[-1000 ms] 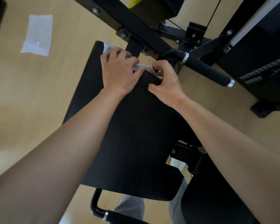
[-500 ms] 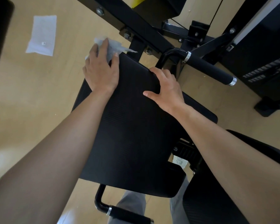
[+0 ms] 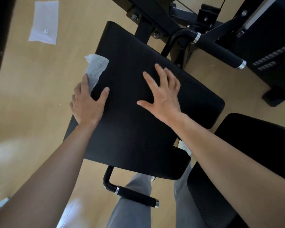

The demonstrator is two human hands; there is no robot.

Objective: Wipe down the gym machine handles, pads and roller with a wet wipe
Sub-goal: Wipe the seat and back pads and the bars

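A large black textured pad (image 3: 130, 129) of the gym machine fills the middle of the view. My left hand (image 3: 87, 102) wraps over the pad's left edge, thumb on top, and holds a white wet wipe (image 3: 95, 71) against that edge; the wipe sticks up beyond my fingers. My right hand (image 3: 163, 92) lies flat on the pad's upper middle with its fingers spread. A black handle with chrome rings (image 3: 219, 50) juts out at the upper right. A second black handle (image 3: 135, 196) sits below the pad's near edge.
The black steel frame (image 3: 155, 15) with bolts runs behind the pad. Another black pad (image 3: 237, 178) lies at the lower right. A white packet (image 3: 44, 22) lies on the wooden floor at the upper left. My grey trouser legs (image 3: 135, 208) stand beneath the pad.
My left hand has slid with the wipe from the pad's top edge down along its left side. My right hand has left the top edge and now lies flat on the pad.
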